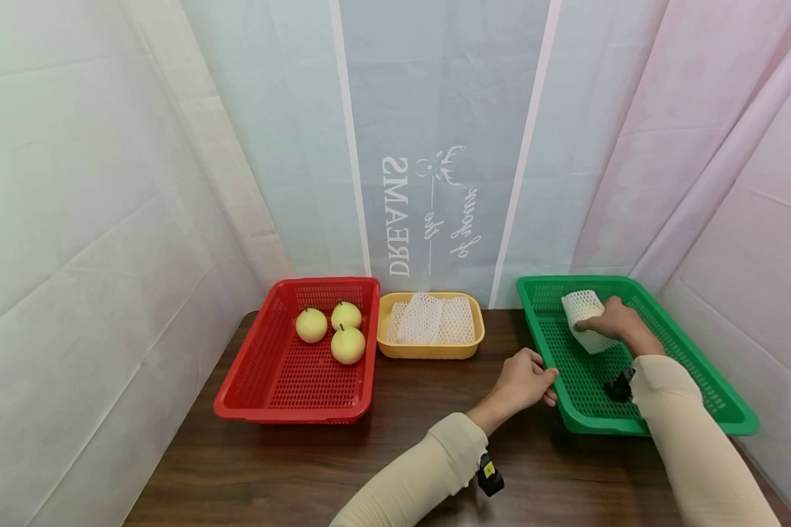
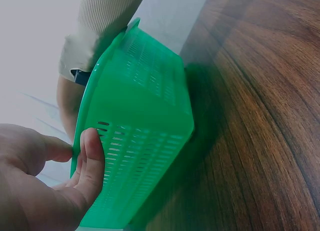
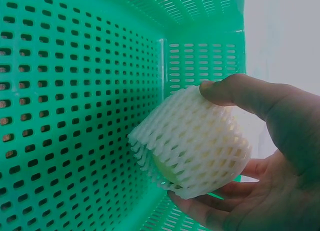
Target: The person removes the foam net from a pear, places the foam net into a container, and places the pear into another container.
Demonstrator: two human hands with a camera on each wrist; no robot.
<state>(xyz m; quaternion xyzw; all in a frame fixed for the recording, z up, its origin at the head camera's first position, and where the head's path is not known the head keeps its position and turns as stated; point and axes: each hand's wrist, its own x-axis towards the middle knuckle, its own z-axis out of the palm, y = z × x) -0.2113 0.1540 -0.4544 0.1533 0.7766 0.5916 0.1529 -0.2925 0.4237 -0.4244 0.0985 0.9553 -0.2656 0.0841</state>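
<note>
My right hand [image 1: 611,322] grips a pear in a white foam net sleeve [image 1: 587,315] inside the green basket [image 1: 560,380]. In the right wrist view, thumb and fingers curl round the sleeved pear [image 3: 200,146], and pale green skin shows through the mesh near its open end. My left hand [image 1: 521,380] pinches the near left rim of that basket. From the left wrist camera, the thumb is on one side of the rim and the curled fingers [image 2: 92,161] are against the slotted outer wall.
A red basket [image 1: 290,373] at left holds three bare pears [image 1: 348,344]. Between the baskets stands a yellow tray [image 1: 428,353] with several flat foam net sleeves [image 1: 428,320]. All stand on a dark wooden table [image 1: 290,468], with a printed curtain [image 1: 435,88] behind.
</note>
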